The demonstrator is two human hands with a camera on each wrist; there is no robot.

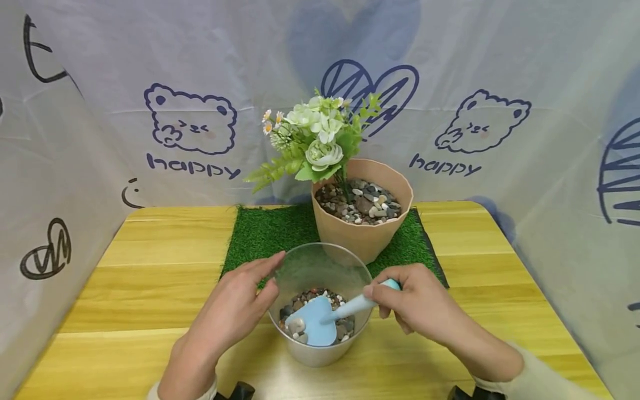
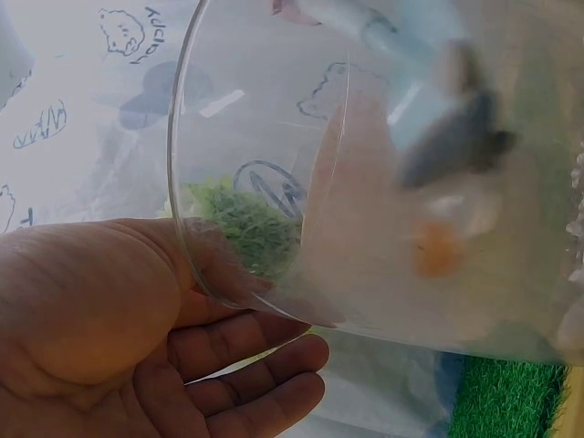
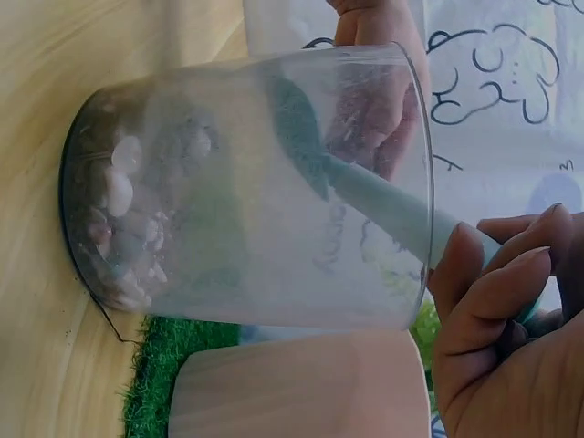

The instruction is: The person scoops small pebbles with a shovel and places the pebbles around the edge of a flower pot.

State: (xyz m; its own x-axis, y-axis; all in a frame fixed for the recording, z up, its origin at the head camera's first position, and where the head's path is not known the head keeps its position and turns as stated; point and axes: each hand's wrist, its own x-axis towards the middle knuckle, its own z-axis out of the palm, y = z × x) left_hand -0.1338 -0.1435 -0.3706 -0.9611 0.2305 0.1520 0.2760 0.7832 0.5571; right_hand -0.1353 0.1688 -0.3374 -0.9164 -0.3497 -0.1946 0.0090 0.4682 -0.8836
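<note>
A clear plastic container [image 1: 295, 278] with mixed pebbles [image 1: 345, 333] at its bottom stands at the front of the table. My right hand [image 1: 415, 294] grips the handle of a light blue toy shovel [image 1: 320, 322]. The blade is inside the container, raised above the pebbles in the right wrist view. In the left wrist view, blurred stones [image 2: 452, 146], one of them dark, show beside the blade, with an orange one [image 2: 438, 248] below. My left hand [image 1: 235, 305] rests against the container's left side near the rim, its fingers loosely extended.
Behind the container, a peach flowerpot [image 1: 357, 241] filled with pebbles holds artificial white flowers and leaves [image 1: 320, 133]. It stands on a green turf mat [image 1: 270, 230]. The wooden table [image 1: 165, 266] is enclosed by a printed white cloth [image 1: 270, 50] at the back and sides.
</note>
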